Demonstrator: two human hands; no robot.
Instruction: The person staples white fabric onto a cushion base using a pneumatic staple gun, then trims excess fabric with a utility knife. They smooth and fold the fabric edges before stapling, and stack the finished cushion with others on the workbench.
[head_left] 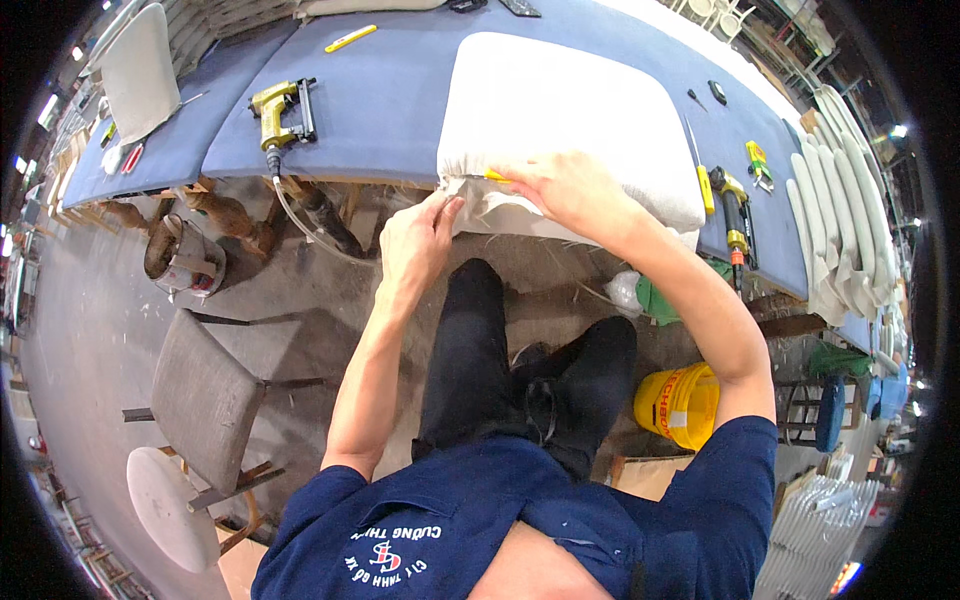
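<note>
A white fabric-covered seat cushion (565,105) lies on the blue table, its near edge at the front of the table. My left hand (420,235) is closed at the cushion's near left corner, pinching the loose edge of the white fabric (505,212) that hangs there. My right hand (560,190) rests against the cushion's near side, wrapped round a slim yellow utility knife (495,175). The knife's thin blade points left toward my left hand, along the fabric edge. Most of its handle is hidden in my fingers.
Left of the cushion lies a yellow staple gun (285,112) with an air hose; another staple gun (733,205) and a screwdriver (706,190) are on the right. A yellow bucket (678,405) stands right of my legs, a grey chair (210,395) to the left. Padded panels (840,200) stand at the right.
</note>
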